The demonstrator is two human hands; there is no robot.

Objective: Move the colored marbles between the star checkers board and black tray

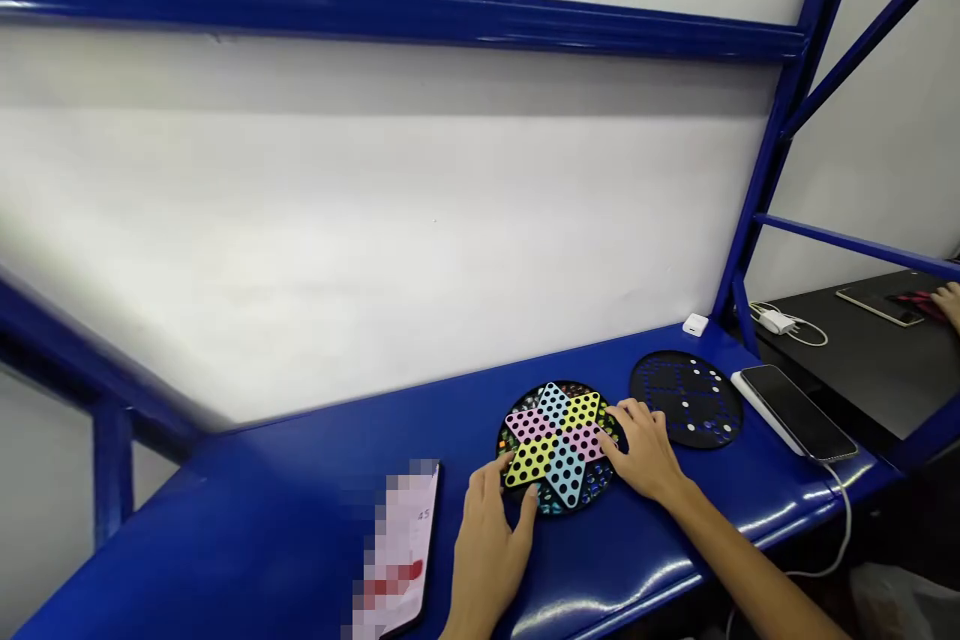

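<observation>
A round black Chinese checkers board [559, 442] lies flat on the blue table. Its perforated star has yellow, pink and light blue points, and coloured pieces show in the rim sections around it. My left hand [491, 530] grips its lower left edge, fingertips by a yellow point and thumb at the lower rim. From the right side my right hand [643, 448] holds the board, thumb by a pink point and fingers on the upper right rim. Part of the rim is hidden under the fingers. Behind my right hand lies a round black disc [675, 398] with white dots and blue openings.
A phone [401, 550] with a lit screen lies left of my left hand. At the right, a dark phone [799, 412] rests on a white block with a cable [847, 520]. A small white case [695, 325] stands near the wall. Blue frame bars [405, 15] surround the table [300, 490]. Another person's hand [949, 302] shows far right.
</observation>
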